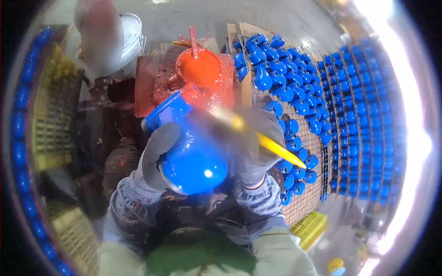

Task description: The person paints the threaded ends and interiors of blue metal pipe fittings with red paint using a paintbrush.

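Note:
My left hand (161,149), in a grey glove, is closed around the side of a glossy blue casting (195,168) with a rounded body and a tubular neck. Red paint shows near the neck's far end. My right hand (258,135), gloved too and partly smeared by motion, grips a paintbrush (281,152) by its yellow handle. The brush's front part is blurred and points toward the neck; whether it touches cannot be made out. Just beyond the casting stands a round pot of orange-red paint (199,68). A red-coated stick or handle (193,41) rises at its far side.
Under the pot lies a red-stained board (149,87). Many blue castings (287,76) crowd a wire-mesh rack (299,207) on the right, with stacked rows (363,124) beyond. A white bucket (133,34) stands far left behind a blurred shape. Yellow crates (311,230) sit on both sides.

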Demonstrator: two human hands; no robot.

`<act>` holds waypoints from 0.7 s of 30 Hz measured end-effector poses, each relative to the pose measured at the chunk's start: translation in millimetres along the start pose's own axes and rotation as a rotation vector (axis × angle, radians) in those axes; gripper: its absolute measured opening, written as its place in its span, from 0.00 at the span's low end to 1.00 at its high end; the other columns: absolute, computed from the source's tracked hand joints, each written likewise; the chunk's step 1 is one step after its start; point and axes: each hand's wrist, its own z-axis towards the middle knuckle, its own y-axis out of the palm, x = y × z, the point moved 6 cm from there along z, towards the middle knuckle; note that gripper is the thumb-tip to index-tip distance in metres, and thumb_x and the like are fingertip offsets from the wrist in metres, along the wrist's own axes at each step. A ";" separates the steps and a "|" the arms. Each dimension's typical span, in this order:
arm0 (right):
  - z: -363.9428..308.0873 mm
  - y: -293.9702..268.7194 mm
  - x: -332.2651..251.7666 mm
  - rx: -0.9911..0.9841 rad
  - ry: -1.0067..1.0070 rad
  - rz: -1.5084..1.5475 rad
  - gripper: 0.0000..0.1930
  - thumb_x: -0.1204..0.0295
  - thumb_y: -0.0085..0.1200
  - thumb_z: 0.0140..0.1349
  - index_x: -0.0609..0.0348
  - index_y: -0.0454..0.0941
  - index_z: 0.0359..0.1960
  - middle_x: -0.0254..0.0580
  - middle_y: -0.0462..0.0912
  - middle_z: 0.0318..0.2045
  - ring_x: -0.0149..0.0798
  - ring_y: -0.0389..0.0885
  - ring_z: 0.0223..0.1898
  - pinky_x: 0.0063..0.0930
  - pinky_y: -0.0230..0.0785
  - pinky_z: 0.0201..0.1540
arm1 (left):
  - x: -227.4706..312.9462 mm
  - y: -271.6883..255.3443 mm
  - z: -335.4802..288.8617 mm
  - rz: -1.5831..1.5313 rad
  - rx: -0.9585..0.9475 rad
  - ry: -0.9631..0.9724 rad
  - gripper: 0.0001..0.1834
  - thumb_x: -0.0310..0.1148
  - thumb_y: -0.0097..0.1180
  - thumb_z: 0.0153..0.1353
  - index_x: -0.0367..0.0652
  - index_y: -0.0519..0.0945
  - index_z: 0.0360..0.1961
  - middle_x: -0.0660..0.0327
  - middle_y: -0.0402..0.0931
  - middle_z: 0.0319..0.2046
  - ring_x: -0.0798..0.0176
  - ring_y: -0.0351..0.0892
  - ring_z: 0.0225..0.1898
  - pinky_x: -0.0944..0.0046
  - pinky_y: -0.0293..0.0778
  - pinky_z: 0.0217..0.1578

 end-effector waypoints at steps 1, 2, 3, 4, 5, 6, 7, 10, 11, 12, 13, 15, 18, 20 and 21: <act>1.6 3.6 5.1 -0.014 0.023 0.103 0.10 0.77 0.52 0.56 0.65 0.78 0.38 0.50 0.82 0.39 0.43 0.80 0.41 0.33 0.72 0.47 | -4.3 9.6 1.3 -0.365 -0.130 -0.082 0.40 0.58 0.53 0.56 0.39 0.64 0.60 0.45 0.70 0.53 0.42 0.73 0.52 0.37 0.70 0.51; 0.9 9.4 5.0 -0.055 -0.015 0.094 0.10 0.77 0.52 0.56 0.65 0.78 0.38 0.50 0.82 0.39 0.43 0.80 0.41 0.33 0.72 0.47 | -8.1 17.2 1.6 -0.698 -0.210 -0.203 0.42 0.61 0.51 0.56 0.40 0.63 0.62 0.42 0.68 0.55 0.37 0.71 0.52 0.33 0.68 0.51; -3.4 12.3 22.6 0.028 0.259 0.330 0.11 0.77 0.50 0.57 0.66 0.77 0.41 0.50 0.81 0.41 0.42 0.80 0.42 0.33 0.71 0.49 | -11.8 21.1 0.6 -0.939 -0.223 -0.345 0.43 0.63 0.48 0.57 0.40 0.62 0.62 0.41 0.65 0.57 0.33 0.69 0.53 0.30 0.66 0.51; -11.0 17.7 38.9 0.104 0.520 0.547 0.12 0.77 0.48 0.59 0.66 0.75 0.43 0.49 0.80 0.43 0.40 0.79 0.43 0.33 0.71 0.50 | -14.7 19.4 1.4 -1.099 -0.143 -0.420 0.44 0.65 0.46 0.57 0.41 0.61 0.63 0.40 0.62 0.59 0.29 0.66 0.53 0.28 0.65 0.52; -5.8 18.7 38.0 -0.012 0.416 0.299 0.12 0.74 0.46 0.61 0.67 0.74 0.45 0.49 0.80 0.43 0.40 0.79 0.44 0.31 0.71 0.49 | -9.1 30.3 -0.1 -1.001 -0.390 -0.418 0.43 0.65 0.45 0.57 0.42 0.61 0.63 0.40 0.61 0.60 0.28 0.65 0.54 0.31 0.66 0.51; -3.8 22.2 39.1 -0.099 0.360 0.188 0.14 0.71 0.45 0.64 0.67 0.73 0.46 0.49 0.79 0.44 0.39 0.79 0.44 0.30 0.72 0.49 | -4.1 40.2 -5.2 -0.891 -0.632 -0.416 0.43 0.65 0.45 0.58 0.42 0.61 0.64 0.40 0.60 0.60 0.27 0.64 0.54 0.33 0.68 0.50; -1.7 25.7 41.4 -0.198 0.302 0.047 0.15 0.69 0.43 0.66 0.67 0.72 0.48 0.48 0.79 0.45 0.38 0.78 0.45 0.29 0.72 0.48 | -3.6 43.1 -5.0 -0.850 -0.699 -0.411 0.43 0.65 0.44 0.58 0.43 0.60 0.64 0.41 0.61 0.59 0.31 0.65 0.54 0.38 0.71 0.46; -0.3 23.0 59.1 -0.178 0.353 0.102 0.16 0.65 0.46 0.67 0.67 0.71 0.48 0.48 0.78 0.43 0.38 0.79 0.43 0.27 0.75 0.45 | -5.5 49.4 -6.3 -0.872 -0.788 -0.437 0.43 0.66 0.43 0.58 0.43 0.60 0.63 0.42 0.63 0.58 0.33 0.67 0.52 0.41 0.73 0.42; 0.5 20.5 61.1 -0.162 0.308 0.060 0.16 0.66 0.47 0.66 0.67 0.71 0.48 0.48 0.78 0.42 0.39 0.80 0.42 0.28 0.75 0.45 | -6.4 49.9 -8.2 -0.859 -0.785 -0.437 0.42 0.66 0.43 0.58 0.43 0.62 0.61 0.42 0.63 0.57 0.34 0.67 0.52 0.43 0.73 0.42; -0.3 18.6 63.3 -0.152 0.286 0.039 0.16 0.66 0.47 0.66 0.66 0.71 0.48 0.48 0.78 0.42 0.39 0.80 0.42 0.28 0.76 0.45 | -6.2 50.7 -9.7 -0.864 -0.805 -0.429 0.42 0.66 0.43 0.58 0.43 0.62 0.61 0.42 0.63 0.57 0.34 0.67 0.52 0.43 0.73 0.42; -1.0 16.8 64.8 -0.141 0.265 0.017 0.16 0.66 0.48 0.66 0.66 0.71 0.48 0.48 0.78 0.42 0.39 0.80 0.41 0.28 0.76 0.44 | -9.5 49.9 -11.8 -0.830 -0.775 -0.461 0.42 0.66 0.44 0.57 0.43 0.62 0.61 0.42 0.63 0.57 0.34 0.68 0.52 0.43 0.73 0.42; -7.2 14.4 76.7 -0.061 0.473 0.465 0.15 0.69 0.49 0.64 0.66 0.71 0.47 0.47 0.79 0.40 0.39 0.80 0.36 0.31 0.76 0.42 | -15.0 46.0 -13.4 -0.778 -0.695 -0.484 0.43 0.67 0.46 0.56 0.42 0.63 0.60 0.40 0.65 0.56 0.34 0.69 0.51 0.42 0.73 0.44; -7.0 -0.1 79.4 0.027 0.584 0.571 0.15 0.67 0.50 0.62 0.66 0.73 0.44 0.45 0.79 0.36 0.35 0.79 0.31 0.29 0.73 0.37 | -16.7 28.7 -3.4 -0.518 -0.440 -0.306 0.43 0.64 0.51 0.55 0.42 0.62 0.61 0.40 0.64 0.57 0.34 0.68 0.53 0.40 0.70 0.49; -0.5 -22.3 74.1 0.130 0.599 0.331 0.17 0.62 0.51 0.62 0.66 0.75 0.39 0.40 0.78 0.29 0.30 0.75 0.27 0.23 0.66 0.30 | -11.4 21.1 2.3 -0.363 -0.327 -0.177 0.43 0.58 0.57 0.55 0.42 0.61 0.63 0.41 0.64 0.58 0.35 0.67 0.56 0.40 0.68 0.54; 3.8 -28.3 66.6 0.168 0.553 0.225 0.17 0.61 0.51 0.62 0.65 0.76 0.39 0.39 0.78 0.28 0.29 0.75 0.26 0.22 0.65 0.28 | 0.2 12.6 4.8 0.004 -0.189 0.046 0.41 0.52 0.61 0.54 0.41 0.62 0.63 0.43 0.65 0.58 0.38 0.67 0.57 0.43 0.68 0.55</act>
